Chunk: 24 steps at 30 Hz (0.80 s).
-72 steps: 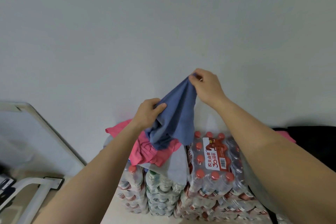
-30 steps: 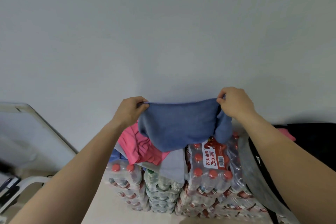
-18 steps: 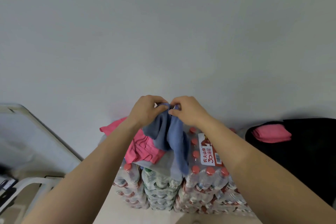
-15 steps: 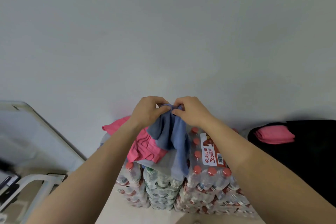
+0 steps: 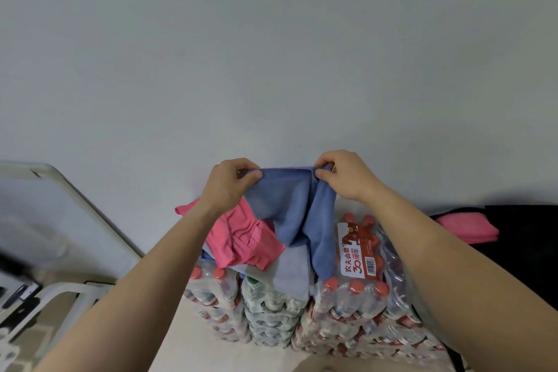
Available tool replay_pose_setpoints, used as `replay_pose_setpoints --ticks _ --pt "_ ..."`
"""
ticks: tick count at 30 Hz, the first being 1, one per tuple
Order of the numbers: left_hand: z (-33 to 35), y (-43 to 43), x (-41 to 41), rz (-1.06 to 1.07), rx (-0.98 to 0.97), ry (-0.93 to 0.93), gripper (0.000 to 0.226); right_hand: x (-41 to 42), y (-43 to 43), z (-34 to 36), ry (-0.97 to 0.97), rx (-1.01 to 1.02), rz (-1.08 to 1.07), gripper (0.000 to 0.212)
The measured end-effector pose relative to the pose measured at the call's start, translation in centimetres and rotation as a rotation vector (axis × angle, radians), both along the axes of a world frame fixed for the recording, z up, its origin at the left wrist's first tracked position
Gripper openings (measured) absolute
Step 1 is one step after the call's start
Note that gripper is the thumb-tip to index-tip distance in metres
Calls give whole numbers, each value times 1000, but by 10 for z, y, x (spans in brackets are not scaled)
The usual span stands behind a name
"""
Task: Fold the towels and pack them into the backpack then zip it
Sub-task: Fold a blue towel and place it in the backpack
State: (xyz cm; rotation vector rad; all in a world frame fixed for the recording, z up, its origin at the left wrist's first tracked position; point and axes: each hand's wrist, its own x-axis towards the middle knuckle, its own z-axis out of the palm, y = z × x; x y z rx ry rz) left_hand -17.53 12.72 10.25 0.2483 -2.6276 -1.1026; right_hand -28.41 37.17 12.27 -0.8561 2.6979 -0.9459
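Step in hand: a fold of the blue towel (image 5: 290,208) is judged to be under way; none of its cloth is packed yet.
Next move: the hanging ends are to be gathered into a flat, even fold before transfer to the bag.
Bottled-water packs (image 5: 347,305): stacked, wrapped in glossy film, red-capped; used as the work surface.
Black bag (image 5: 528,238): matt, soft-sided, at far right; taken to be the backpack. The zip cannot be made out.
Blue towel: soft matt cloth, stretched between both hands, draped in two lobes onto the packs.
Pink towel (image 5: 241,238): crumpled, laid over a pale grey towel (image 5: 290,275).
Folded pink towel (image 5: 465,228): a flat rectangle resting against the bag.
Left hand (image 5: 229,187): fingers curled, the towel's left top corner pinched.
Right hand (image 5: 347,175): fingers curled, the right top corner pinched.
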Motion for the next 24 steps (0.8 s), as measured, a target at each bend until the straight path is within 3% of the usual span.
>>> replay_pose_setpoints --ticks 3,6,9,11,16,24 --pt "3 -8 -1 185 -17 44 7 -5 10 -6 1 -70 -138 23" --pt "7 -23 2 393 -43 13 14 -15 32 -15 40 -137 -413 40" --pt "5 -29 4 458 -43 -53 18 -23 57 -22 73 -137 -664 37" --pt "-2 -20 4 404 5 -99 18 -20 64 -26 39 -140 -716 26" --pt "-25 37 1 148 105 -215 10 19 29 -38 -185 -247 -508 4" --pt "-43 93 10 55 431 -128 11 66 -8 -67 -259 -409 -253 5"
